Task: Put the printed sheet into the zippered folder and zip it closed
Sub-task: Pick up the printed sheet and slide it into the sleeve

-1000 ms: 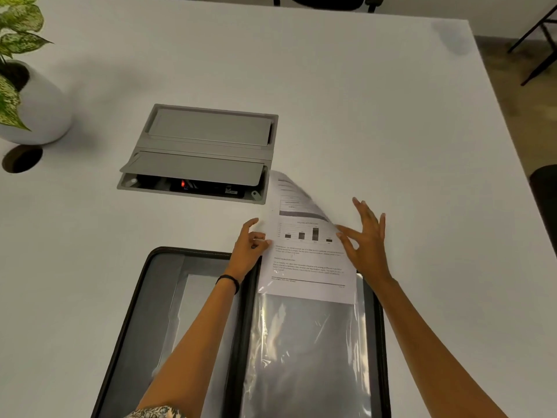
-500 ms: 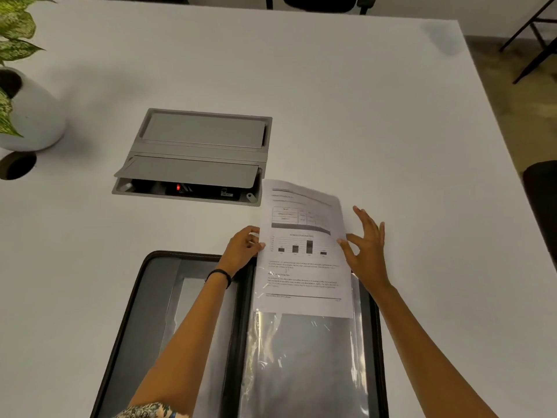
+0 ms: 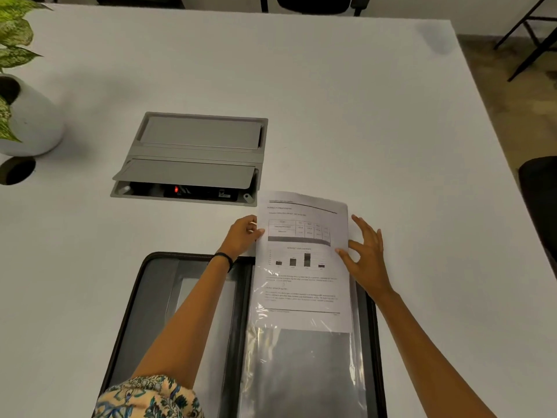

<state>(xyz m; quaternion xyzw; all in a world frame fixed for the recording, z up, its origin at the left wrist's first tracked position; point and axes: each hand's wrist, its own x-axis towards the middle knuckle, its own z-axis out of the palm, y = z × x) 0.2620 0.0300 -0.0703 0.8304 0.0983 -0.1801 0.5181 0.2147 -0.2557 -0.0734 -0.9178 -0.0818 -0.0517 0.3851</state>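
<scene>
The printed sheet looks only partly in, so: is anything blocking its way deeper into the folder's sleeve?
Nothing visible does. The lower part of the printed sheet already lies under the clear sleeve of the folder; the left hand and right hand flank it.

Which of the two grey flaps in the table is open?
The near flap, by the printed sheet: it is tilted up, showing a red light. The far flap lies flat.
</scene>
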